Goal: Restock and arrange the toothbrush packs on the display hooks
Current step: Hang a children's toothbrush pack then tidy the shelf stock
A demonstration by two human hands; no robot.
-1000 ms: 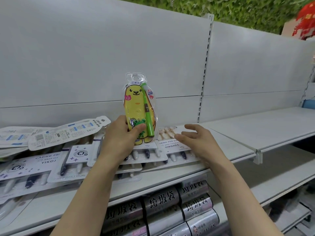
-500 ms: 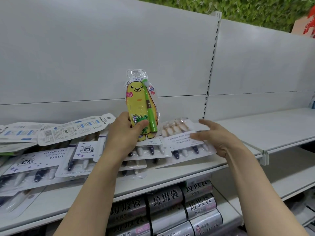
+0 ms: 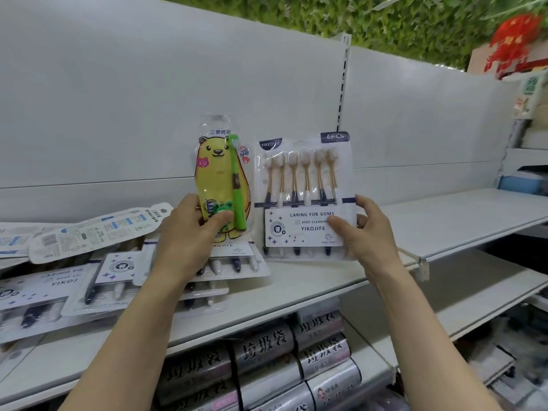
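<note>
My left hand (image 3: 186, 232) grips a yellow bear-shaped child's toothbrush pack (image 3: 221, 176) with a green brush, holding it upright above the shelf. Right beside it, my right hand (image 3: 366, 229) holds a white six-brush pack (image 3: 305, 191) upright by its lower right edge, thumb on the front label. Several more white toothbrush packs (image 3: 89, 280) lie flat in an overlapping heap on the grey shelf (image 3: 296, 292), to the left and below my left hand. No display hooks show in this view.
The white back panel (image 3: 148, 99) rises behind the packs, with a slotted upright (image 3: 342, 93) at centre. An adjoining shelf (image 3: 459, 215) extends right. Silver rolls with black lettering (image 3: 261, 351) fill the shelf below. Green foliage (image 3: 385, 22) runs along the top.
My right hand has picked the six-brush pack up off the heap and stood it upright next to the bear pack. The left hand has kept the bear pack in place.
</note>
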